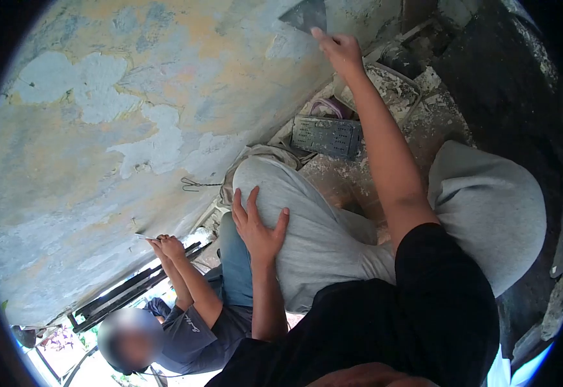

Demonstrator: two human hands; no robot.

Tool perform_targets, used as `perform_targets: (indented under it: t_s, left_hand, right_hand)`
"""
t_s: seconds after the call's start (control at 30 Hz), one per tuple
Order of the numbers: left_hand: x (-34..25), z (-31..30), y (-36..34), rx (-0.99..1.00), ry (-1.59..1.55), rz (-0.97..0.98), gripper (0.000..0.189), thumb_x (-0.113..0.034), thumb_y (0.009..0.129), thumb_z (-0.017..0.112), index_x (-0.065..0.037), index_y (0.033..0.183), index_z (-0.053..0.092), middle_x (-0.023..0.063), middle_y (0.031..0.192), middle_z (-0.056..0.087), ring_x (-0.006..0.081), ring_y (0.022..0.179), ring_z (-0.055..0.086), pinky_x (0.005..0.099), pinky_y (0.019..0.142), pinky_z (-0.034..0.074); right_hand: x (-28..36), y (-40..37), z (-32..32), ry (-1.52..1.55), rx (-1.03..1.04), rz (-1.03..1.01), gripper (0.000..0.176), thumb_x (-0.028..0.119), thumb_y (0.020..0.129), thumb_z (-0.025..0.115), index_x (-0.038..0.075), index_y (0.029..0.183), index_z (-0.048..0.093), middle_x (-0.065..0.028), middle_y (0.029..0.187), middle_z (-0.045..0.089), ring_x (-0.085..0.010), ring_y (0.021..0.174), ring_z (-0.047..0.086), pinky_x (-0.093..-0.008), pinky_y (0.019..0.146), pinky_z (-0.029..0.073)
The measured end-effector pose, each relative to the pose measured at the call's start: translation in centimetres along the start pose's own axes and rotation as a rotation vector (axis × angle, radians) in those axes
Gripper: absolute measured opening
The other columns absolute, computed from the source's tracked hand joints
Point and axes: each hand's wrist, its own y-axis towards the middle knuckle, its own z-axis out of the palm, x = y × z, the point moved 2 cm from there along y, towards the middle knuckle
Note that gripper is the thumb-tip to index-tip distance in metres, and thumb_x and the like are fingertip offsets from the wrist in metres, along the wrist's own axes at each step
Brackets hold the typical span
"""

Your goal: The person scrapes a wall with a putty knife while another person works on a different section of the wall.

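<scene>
At the top of the view my right hand (340,53) is closed around the handle of a putty knife (307,15). Its wide dark blade lies against or close to the wall (184,77), whose paint is peeling in pale blue, grey and ochre patches. The handle itself is mostly hidden by my fingers. My left hand (259,229) rests with spread fingers on my knee, over the grey trouser leg (313,238), and holds nothing.
A co-worker (191,332) at lower left works at the same wall with a small tool. Near the wall's foot lie a dark perforated plastic crate (326,136), a purple-rimmed item (330,106) and flaked debris (388,90). A bent wire (197,184) sticks out by my knee.
</scene>
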Motion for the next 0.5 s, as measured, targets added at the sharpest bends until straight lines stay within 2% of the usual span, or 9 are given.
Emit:
perform_targets:
  t_s: [0.1, 0.2, 0.27, 0.3, 0.37, 0.5]
  left_hand:
    - [0.4, 0.2, 0.0, -0.020, -0.033, 0.004, 0.072, -0.035, 0.075, 0.081, -0.014, 0.138, 0.052, 0.0219, 0.151, 0.035, 0.0458, 0.136, 0.036, 0.0559, 0.108, 0.034]
    - [0.7, 0.2, 0.2, -0.016, -0.022, -0.007, 0.073, -0.035, 0.074, 0.081, -0.016, 0.138, 0.052, 0.0215, 0.151, 0.034, 0.0461, 0.135, 0.037, 0.0561, 0.107, 0.035]
    - [0.9, 0.4, 0.2, -0.010, -0.026, -0.006, 0.074, -0.036, 0.074, 0.082, -0.016, 0.139, 0.052, 0.0213, 0.151, 0.035, 0.0463, 0.134, 0.038, 0.0563, 0.107, 0.035]
    - [0.7, 0.2, 0.4, -0.016, -0.019, 0.000, 0.074, -0.036, 0.074, 0.082, -0.016, 0.139, 0.052, 0.0213, 0.151, 0.035, 0.0463, 0.134, 0.038, 0.0563, 0.107, 0.035]
    - [0.3, 0.1, 0.4, 0.016, -0.032, -0.040, 0.070, -0.031, 0.076, 0.080, -0.014, 0.138, 0.053, 0.0251, 0.151, 0.034, 0.0466, 0.138, 0.036, 0.0535, 0.112, 0.032]
    - [0.4, 0.2, 0.5, 0.024, -0.016, -0.032, 0.070, -0.031, 0.076, 0.080, -0.014, 0.138, 0.052, 0.0253, 0.151, 0.035, 0.0469, 0.137, 0.036, 0.0533, 0.111, 0.032]
  right_hand:
    - [3.0, -0.4, 0.3, 0.143, -0.002, 0.034, 0.066, 0.062, 0.083, 0.071, 0.003, 0.057, 0.055, -0.0009, 0.053, 0.046, -0.0135, 0.053, 0.044, -0.0359, 0.053, 0.037]
    - [-0.1, -1.7, 0.5, 0.121, -0.016, 0.086, 0.066, 0.062, 0.082, 0.072, 0.003, 0.057, 0.055, -0.0003, 0.054, 0.047, -0.0126, 0.054, 0.045, -0.0352, 0.054, 0.038]
    - [-3.7, -3.0, 0.7, 0.122, -0.002, 0.297, 0.065, 0.060, 0.082, 0.074, 0.003, 0.057, 0.056, 0.0002, 0.054, 0.047, -0.0120, 0.054, 0.044, -0.0343, 0.054, 0.038]
    - [-4.8, -3.5, 1.0, 0.131, -0.005, 0.293, 0.065, 0.060, 0.082, 0.074, 0.003, 0.057, 0.056, 0.0002, 0.054, 0.047, -0.0120, 0.054, 0.044, -0.0343, 0.054, 0.038]
    - [-6.4, -4.2, 1.0, 0.179, -0.023, 0.347, 0.065, 0.060, 0.081, 0.074, 0.003, 0.057, 0.055, 0.0010, 0.054, 0.047, -0.0117, 0.052, 0.043, -0.0336, 0.053, 0.037]
    - [-2.0, -2.4, 0.9, 0.187, -0.056, 0.262, 0.064, 0.060, 0.081, 0.074, 0.004, 0.057, 0.054, 0.0015, 0.054, 0.046, -0.0117, 0.051, 0.042, -0.0339, 0.051, 0.034]
